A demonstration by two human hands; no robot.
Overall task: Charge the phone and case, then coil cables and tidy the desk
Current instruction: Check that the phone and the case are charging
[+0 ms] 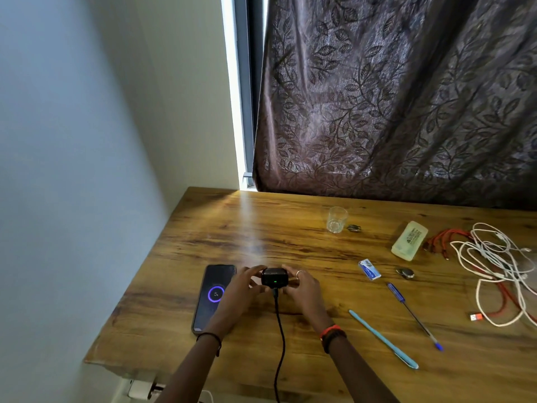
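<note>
A small black charging case (274,278) with a green light stands on the wooden desk (203,228). A black cable (280,338) is plugged into its front and runs off the near edge. My left hand (242,289) holds the case's left side and my right hand (302,289) holds its right side. A phone (213,298) lies flat to the left, screen lit with a purple charging ring; my left wrist covers its lower right corner. At the right edge a tangle of white cables (494,263) and red cables (447,237) lies loose.
A glass (337,219) stands at the back, a pale green box (409,240) to its right. A light blue pen (383,340), a dark blue pen (414,315), a small packet (369,269) and a round metal item (405,272) lie mid-desk. A curtain (392,97) hangs behind. A wall charger (142,389) sits below the desk.
</note>
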